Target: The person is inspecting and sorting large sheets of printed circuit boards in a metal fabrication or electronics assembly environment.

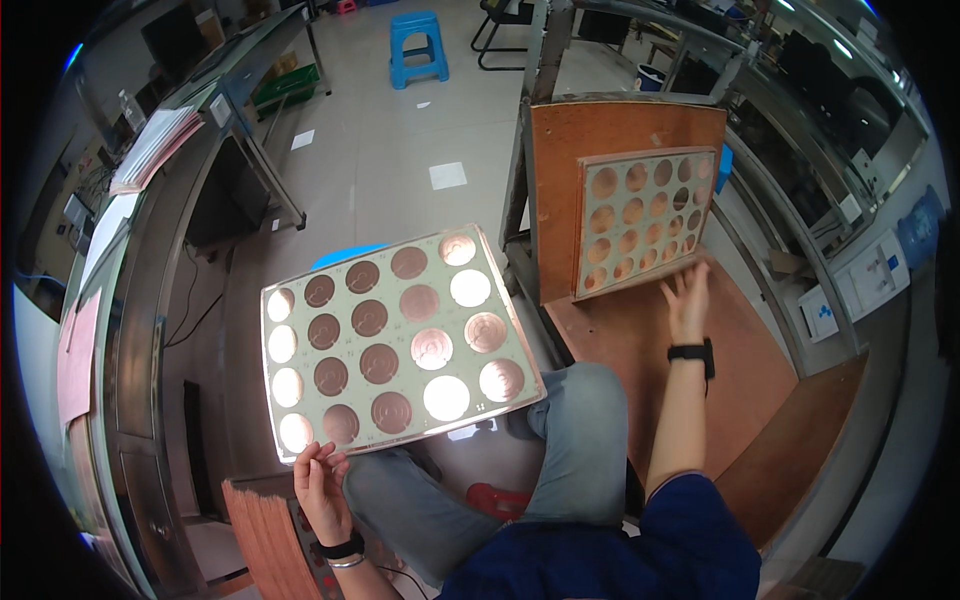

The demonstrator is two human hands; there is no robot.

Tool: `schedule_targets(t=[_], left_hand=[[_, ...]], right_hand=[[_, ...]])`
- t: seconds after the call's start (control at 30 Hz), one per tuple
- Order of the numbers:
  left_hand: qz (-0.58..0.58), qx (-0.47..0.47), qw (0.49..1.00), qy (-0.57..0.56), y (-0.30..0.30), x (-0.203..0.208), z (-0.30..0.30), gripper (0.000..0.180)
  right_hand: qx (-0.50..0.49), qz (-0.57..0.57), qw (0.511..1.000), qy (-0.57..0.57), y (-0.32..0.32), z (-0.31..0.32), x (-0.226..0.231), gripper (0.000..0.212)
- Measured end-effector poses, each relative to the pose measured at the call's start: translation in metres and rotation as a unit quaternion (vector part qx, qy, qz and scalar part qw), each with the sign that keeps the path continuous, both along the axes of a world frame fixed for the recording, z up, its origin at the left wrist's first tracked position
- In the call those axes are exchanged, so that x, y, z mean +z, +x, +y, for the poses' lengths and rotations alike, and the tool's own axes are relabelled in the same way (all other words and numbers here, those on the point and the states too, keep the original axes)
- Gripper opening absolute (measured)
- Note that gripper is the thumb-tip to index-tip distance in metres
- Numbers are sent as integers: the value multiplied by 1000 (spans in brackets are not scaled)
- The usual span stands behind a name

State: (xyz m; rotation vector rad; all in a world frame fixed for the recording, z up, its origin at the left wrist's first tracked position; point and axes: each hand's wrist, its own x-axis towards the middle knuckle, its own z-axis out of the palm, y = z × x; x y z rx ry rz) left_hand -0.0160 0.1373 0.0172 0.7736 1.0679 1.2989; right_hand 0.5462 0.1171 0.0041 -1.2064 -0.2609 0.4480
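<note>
A flat pale-green panel [398,275] with rows of round coppery discs lies tilted over my knees. Its lower left corner is pinched by my left hand [322,482], thumb and fingers closed at the edge. Some discs shine white with glare; others look dark brown. To the right, similar disc-covered panels [648,215] lean in a stack against an upright wooden board. By the stack's lower edge is my right hand [688,300], its fingers stretched and apart; whether the fingertips touch the edge is hard to tell.
The upright board [553,200] and a brown wooden base [690,370] form a stand at my right, within a metal frame. A reddish stack of boards [262,540] stands by my left forearm. A long bench [205,100] runs along the left. A blue stool [418,50] stands ahead.
</note>
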Motion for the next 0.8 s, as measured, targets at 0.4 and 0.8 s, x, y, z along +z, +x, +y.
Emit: schedule_targets(t=[0.4,0.8], left_hand=[[20,49,998,-28,-15,-5,8,25],[233,247,940,46,-76,-56,39,24]], right_hand=[[34,-426,788,-443,-10,146,-95,92],[45,-490,765,-416,-10,143,-96,71]])
